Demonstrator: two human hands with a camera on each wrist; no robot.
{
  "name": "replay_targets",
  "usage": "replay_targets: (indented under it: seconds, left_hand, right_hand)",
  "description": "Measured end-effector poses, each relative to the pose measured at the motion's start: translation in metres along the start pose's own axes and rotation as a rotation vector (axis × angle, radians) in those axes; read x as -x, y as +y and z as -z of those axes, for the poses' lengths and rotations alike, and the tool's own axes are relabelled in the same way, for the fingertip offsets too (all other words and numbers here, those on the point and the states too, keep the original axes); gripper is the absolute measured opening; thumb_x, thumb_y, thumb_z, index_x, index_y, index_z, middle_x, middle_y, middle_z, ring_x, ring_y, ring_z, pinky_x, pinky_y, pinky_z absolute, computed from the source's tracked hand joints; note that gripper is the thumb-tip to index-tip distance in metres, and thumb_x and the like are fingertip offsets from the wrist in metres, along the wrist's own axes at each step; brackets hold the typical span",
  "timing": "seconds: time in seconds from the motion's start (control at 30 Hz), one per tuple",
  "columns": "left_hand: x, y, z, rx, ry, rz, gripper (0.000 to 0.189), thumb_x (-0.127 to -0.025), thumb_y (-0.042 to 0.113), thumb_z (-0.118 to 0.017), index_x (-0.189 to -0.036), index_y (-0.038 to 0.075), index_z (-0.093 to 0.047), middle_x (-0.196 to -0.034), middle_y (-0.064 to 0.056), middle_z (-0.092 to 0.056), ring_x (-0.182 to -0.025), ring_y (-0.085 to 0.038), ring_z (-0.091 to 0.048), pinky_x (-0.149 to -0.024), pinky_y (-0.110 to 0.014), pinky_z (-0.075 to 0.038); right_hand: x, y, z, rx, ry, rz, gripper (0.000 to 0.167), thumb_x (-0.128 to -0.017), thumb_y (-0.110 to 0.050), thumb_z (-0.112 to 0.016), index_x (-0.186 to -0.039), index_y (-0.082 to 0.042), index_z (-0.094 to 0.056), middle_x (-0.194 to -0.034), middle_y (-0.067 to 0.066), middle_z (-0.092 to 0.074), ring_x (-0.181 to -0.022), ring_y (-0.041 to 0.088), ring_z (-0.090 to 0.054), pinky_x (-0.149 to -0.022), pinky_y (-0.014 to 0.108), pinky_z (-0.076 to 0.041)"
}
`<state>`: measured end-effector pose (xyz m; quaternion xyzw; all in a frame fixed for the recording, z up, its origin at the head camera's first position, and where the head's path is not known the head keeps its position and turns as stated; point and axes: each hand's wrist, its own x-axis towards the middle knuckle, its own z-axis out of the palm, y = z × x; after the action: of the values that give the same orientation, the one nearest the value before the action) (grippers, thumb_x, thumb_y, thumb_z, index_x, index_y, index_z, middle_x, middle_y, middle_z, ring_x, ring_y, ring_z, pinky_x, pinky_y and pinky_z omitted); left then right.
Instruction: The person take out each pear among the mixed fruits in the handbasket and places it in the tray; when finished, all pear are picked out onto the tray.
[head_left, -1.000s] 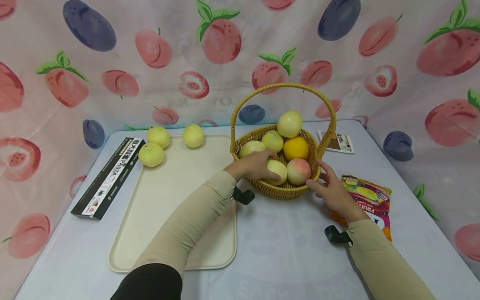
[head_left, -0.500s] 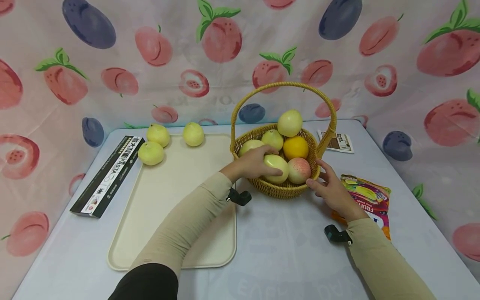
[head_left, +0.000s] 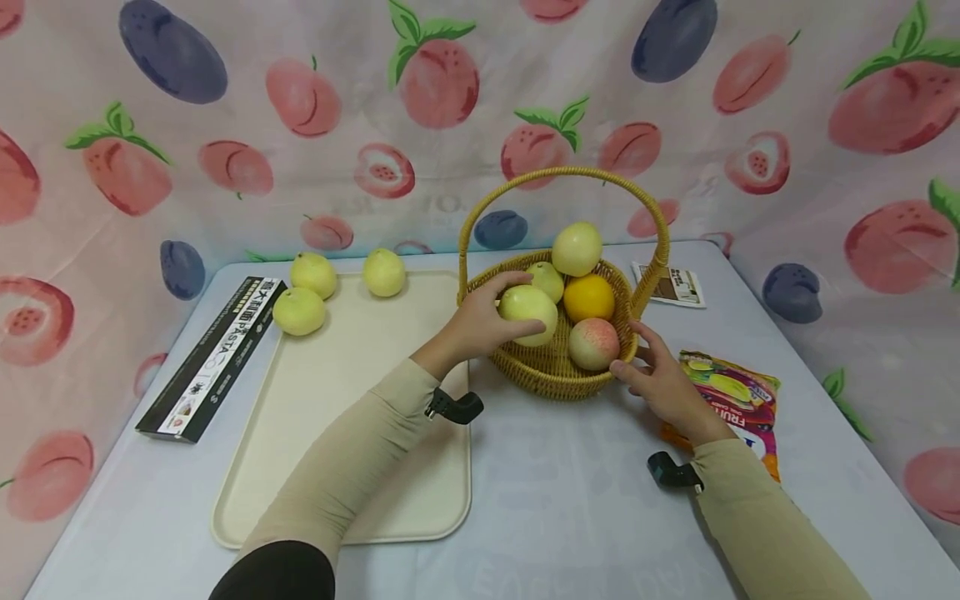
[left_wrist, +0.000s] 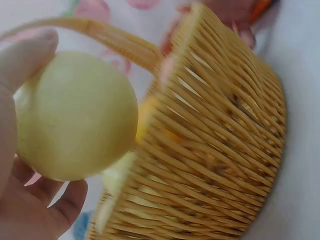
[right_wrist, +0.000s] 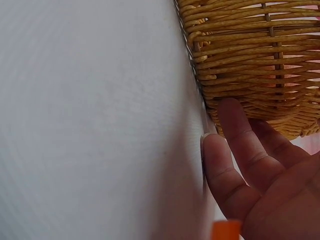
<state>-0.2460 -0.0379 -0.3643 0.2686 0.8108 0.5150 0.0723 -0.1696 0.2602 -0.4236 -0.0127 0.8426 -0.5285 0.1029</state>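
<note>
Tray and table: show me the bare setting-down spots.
Free: the tray between the three pale fruits and left sleeve; the table in front of the basket, between tray and right sleeve. Crowded: the tray's far-left corner, beside the pasta box.

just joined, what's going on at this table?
A person's left hand grips a pale yellow-green fruit over the wicker basket, while the right hand touches the basket's side. An orange, a peach-like fruit and other pale fruits are in the basket. Three yellowish fruits sit by the far end of the tray.
</note>
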Motion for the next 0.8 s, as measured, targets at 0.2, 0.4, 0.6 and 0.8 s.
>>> replay_targets:
  seconds: [0.2,0.4,0.6,0.8]
  left_hand:
    - [0.014,0.017,0.017,-0.009,0.035,-0.019,0.069,-0.085,0.03,-0.082,-0.145,0.014,-0.051,-0.144,-0.001,-0.051,-0.112,-0.021,-0.056,-0.091,-0.038,-0.051]
    - [0.029,0.021,0.036,-0.036,0.015,0.01,0.065,-0.085,0.031,-0.081,-0.142,0.018,-0.053,-0.14,-0.001,-0.053,-0.108,-0.023,-0.056,-0.088,-0.04,-0.051]
    - [0.044,0.013,0.057,-0.083,0.047,0.025,0.066,-0.085,0.031,-0.081,-0.142,0.014,-0.054,-0.141,-0.002,-0.052,-0.112,-0.022,-0.056,-0.09,-0.041,-0.05]
    - [0.058,0.004,0.076,-0.113,0.09,0.047,0.066,-0.084,0.027,-0.083,-0.142,0.009,-0.054,-0.139,-0.006,-0.054,-0.111,-0.026,-0.056,-0.093,-0.044,-0.048]
  right_hand:
    - [0.0,0.0,0.0,-0.007,0.0,-0.008,0.089,-0.1,-0.044,-0.061,-0.163,-0.025,-0.001,-0.159,0.031,-0.017,-0.125,0.047,-0.049,-0.094,0.051,-0.05]
    - [-0.001,0.0,-0.001,-0.007,0.001,-0.019,0.089,-0.1,-0.045,-0.06,-0.163,-0.025,-0.001,-0.159,0.031,-0.017,-0.125,0.047,-0.048,-0.095,0.052,-0.05]
    - [-0.001,0.0,-0.001,-0.007,-0.001,-0.037,0.091,-0.099,-0.047,-0.061,-0.163,-0.027,0.0,-0.16,0.03,-0.015,-0.127,0.048,-0.047,-0.096,0.055,-0.048]
    - [-0.001,0.001,-0.001,-0.001,-0.001,-0.034,0.091,-0.098,-0.047,-0.061,-0.163,-0.026,0.0,-0.16,0.031,-0.015,-0.126,0.047,-0.047,-0.096,0.055,-0.049]
